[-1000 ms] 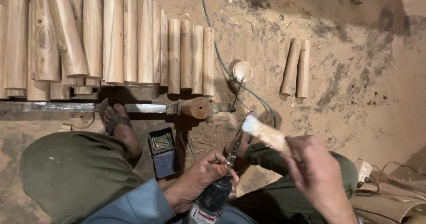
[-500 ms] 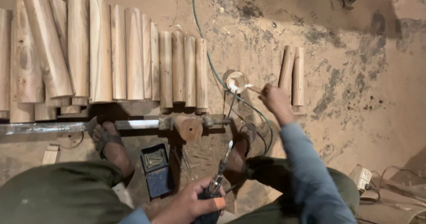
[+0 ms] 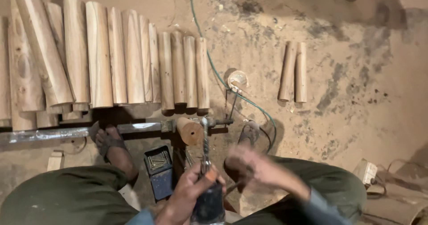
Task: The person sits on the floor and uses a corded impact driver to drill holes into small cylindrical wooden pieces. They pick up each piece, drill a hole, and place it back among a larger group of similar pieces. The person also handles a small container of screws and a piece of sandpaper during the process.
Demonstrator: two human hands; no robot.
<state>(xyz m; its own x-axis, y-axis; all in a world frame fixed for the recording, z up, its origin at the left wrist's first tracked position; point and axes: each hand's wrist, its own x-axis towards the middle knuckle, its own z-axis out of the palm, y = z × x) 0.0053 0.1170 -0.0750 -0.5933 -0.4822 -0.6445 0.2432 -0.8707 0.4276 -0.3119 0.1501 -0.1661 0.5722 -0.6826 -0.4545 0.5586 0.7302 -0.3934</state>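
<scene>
My left hand [image 3: 189,194] grips a dark power drill [image 3: 208,207] at the bottom centre. Its twisted bit [image 3: 206,147] points up and away from me. The bit's tip is beside a short round wooden piece [image 3: 189,130] that sits on a metal bar [image 3: 80,131]. My right hand [image 3: 254,169] is a blur just right of the drill, above my knee. Whether it holds anything is unclear. Two tapered wooden pieces [image 3: 294,71] lie side by side on the dirt floor to the far right.
Several long tapered wooden billets [image 3: 111,60] lie in a row at the back left. A small round cup [image 3: 237,79] and a green cable [image 3: 209,60] lie beyond the bar. A black box of screws [image 3: 158,167] sits between my sandalled feet [image 3: 109,142]. A white socket block [image 3: 368,171] lies at right.
My right hand held a pale wooden piece, reached out toward the round cup and the two pieces, and has now swung back near the drill. My left hand stays on the drill.
</scene>
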